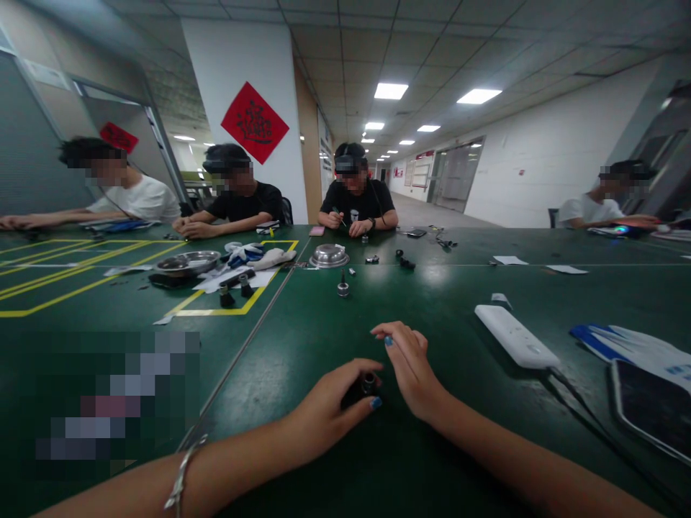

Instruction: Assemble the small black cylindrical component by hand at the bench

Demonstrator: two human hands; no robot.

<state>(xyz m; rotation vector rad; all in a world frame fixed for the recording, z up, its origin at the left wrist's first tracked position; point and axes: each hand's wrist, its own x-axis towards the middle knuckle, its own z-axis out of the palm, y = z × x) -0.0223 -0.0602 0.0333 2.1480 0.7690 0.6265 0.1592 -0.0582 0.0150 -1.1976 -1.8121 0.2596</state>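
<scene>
My left hand [329, 406] is curled around a small black cylindrical part [366, 387] that rests on the green table [324, 331], thumb and fingers pinching it. My right hand [410, 363] lies just to the right of that part, fingers held together and pointing left, palm down near the table; nothing shows in it. A metal bracelet [183, 471] circles my left wrist.
A white power bank [515, 337] with a cable lies to the right, beside white-blue gloves [631, 345] and a dark phone [651, 406]. A small metal part [342, 288], steel bowls [328, 255] and other small parts sit farther off. Several people sit around the table.
</scene>
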